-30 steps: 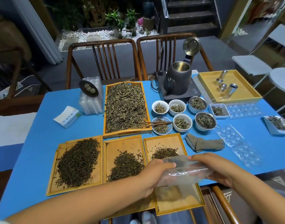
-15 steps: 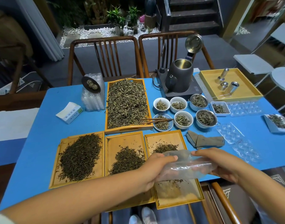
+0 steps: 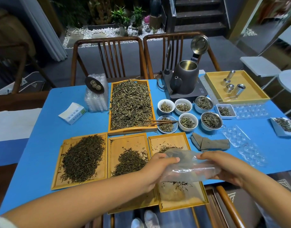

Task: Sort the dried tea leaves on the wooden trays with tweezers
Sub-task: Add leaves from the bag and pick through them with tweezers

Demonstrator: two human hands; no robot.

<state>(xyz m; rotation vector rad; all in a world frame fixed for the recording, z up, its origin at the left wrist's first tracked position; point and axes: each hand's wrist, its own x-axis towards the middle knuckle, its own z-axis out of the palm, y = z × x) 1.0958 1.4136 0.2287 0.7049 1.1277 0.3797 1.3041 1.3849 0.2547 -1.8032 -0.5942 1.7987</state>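
Dried tea leaves (image 3: 83, 157) lie heaped on three wooden trays (image 3: 167, 139) along the near edge of the blue table (image 3: 42, 129); a larger tray (image 3: 131, 130) of paler leaves sits at 12 o'clock from them. Tweezers (image 3: 159, 122) rest across that tray's 4 o'clock corner and a small bowl (image 3: 167, 126). Over the rightmost tray, left hand (image 3: 158, 170) and right hand (image 3: 223, 167) each grip a clear plastic bag (image 3: 187, 167), fingers curled around its edges

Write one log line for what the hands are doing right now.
left hand: holds bag | right hand: holds bag | bag: over right tray | tweezers: untouched, on big tray | sorting: not begun
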